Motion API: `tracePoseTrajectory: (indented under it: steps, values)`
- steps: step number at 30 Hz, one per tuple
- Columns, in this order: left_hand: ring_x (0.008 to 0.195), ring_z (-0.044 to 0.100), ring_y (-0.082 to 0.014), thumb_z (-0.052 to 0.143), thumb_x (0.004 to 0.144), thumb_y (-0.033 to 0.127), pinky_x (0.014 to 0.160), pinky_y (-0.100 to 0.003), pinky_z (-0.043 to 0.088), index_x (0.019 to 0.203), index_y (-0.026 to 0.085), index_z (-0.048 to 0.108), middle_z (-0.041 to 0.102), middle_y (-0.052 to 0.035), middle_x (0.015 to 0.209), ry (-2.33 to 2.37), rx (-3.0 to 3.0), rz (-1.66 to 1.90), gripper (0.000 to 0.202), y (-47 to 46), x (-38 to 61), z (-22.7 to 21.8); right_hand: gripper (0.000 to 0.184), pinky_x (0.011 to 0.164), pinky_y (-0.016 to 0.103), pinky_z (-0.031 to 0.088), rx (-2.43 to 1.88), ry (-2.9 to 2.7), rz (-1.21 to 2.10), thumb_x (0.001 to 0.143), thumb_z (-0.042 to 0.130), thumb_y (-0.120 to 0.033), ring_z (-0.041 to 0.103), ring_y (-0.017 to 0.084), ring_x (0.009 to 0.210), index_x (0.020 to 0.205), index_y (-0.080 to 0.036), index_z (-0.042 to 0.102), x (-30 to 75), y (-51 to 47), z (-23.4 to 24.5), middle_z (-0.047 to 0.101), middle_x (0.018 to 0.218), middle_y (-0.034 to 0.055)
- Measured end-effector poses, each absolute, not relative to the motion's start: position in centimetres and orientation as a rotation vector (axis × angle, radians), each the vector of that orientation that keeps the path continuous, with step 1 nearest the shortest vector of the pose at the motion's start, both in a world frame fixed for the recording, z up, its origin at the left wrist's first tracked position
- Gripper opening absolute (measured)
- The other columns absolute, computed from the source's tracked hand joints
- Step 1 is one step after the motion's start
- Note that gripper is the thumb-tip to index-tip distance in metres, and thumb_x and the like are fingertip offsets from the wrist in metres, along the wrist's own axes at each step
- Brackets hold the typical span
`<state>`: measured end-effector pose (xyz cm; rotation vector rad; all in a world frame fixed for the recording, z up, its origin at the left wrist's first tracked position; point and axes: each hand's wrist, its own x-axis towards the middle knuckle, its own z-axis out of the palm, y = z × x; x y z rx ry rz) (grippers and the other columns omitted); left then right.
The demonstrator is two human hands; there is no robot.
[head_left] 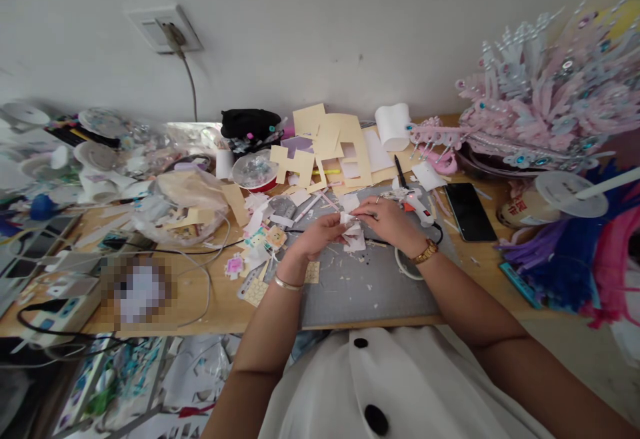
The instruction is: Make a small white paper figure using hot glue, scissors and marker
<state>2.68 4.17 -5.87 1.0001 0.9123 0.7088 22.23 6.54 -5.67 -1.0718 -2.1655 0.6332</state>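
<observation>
Both hands meet above a grey cutting mat (345,299). Between them is a small piece of white paper (352,225), folded or layered; its exact shape is too small to make out. My left hand (323,233) pinches its left side, while the fingers of my right hand (387,220) close on its upper right. Just beyond the right hand lies a glue gun (423,211) with a black cord. Left of the hands are small cartoon paper cutouts (265,237) and a pink-purple cutout (235,265).
Cut cream card sheets (357,135) pile up against the wall. A phone (470,212) and a lidded drink cup (530,202) stand to the right, near a pink beaded headdress (545,105). A plastic bag (175,205) and a power strip (60,315) are on the left.
</observation>
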Motion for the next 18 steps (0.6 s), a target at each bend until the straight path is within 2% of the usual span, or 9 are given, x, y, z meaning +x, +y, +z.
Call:
tracePoseTrajectory:
  steps: [5, 12, 15, 18]
  values:
    - [0.071, 0.061, -0.0134, 0.083, 0.065, 0.048, 0.064, -0.024, 0.05, 0.085, 0.015, 0.071, 0.067, -0.0041, 0.079, 0.909, 0.958, 0.811, 0.04, 4.12, 2.81, -5.32, 0.035, 0.08, 0.034, 0.052, -1.019, -2.19, 0.611, 0.091, 0.053, -0.006, 0.065, 0.019, 0.089, 0.102, -0.027, 0.078, 22.33, 6.54, -5.9, 0.07, 0.096, 0.005]
    - [0.068, 0.06, -0.0131, 0.083, 0.063, 0.049, 0.064, -0.024, 0.051, 0.081, 0.016, 0.073, 0.069, -0.0041, 0.077, 0.947, 0.96, 0.843, 0.039, 4.13, 2.79, -5.17, 0.035, 0.086, 0.037, 0.053, -1.061, -2.1, 0.605, 0.091, 0.053, -0.011, 0.064, 0.021, 0.097, 0.116, -0.026, 0.073, 22.24, 6.39, -5.86, 0.068, 0.105, 0.0069]
    - [0.07, 0.061, -0.0136, 0.083, 0.063, 0.052, 0.066, -0.024, 0.052, 0.083, 0.017, 0.073, 0.071, -0.0037, 0.08, 0.952, 0.988, 0.865, 0.042, 4.11, 2.83, -5.3, 0.03, 0.079, 0.033, 0.054, -1.104, -1.982, 0.66, 0.089, 0.061, -0.016, 0.064, 0.021, 0.096, 0.116, -0.024, 0.071, 22.11, 6.41, -5.9, 0.067, 0.107, 0.0082]
    - [0.076, 0.063, -0.0153, 0.082, 0.065, 0.051, 0.071, -0.026, 0.053, 0.089, 0.017, 0.073, 0.072, -0.0035, 0.086, 0.939, 1.025, 0.881, 0.043, 4.02, 2.95, -5.39, 0.023, 0.069, 0.029, 0.052, -1.147, -1.93, 0.686, 0.084, 0.069, -0.021, 0.063, 0.018, 0.083, 0.106, -0.022, 0.074, 21.96, 6.41, -6.01, 0.066, 0.102, 0.0075]
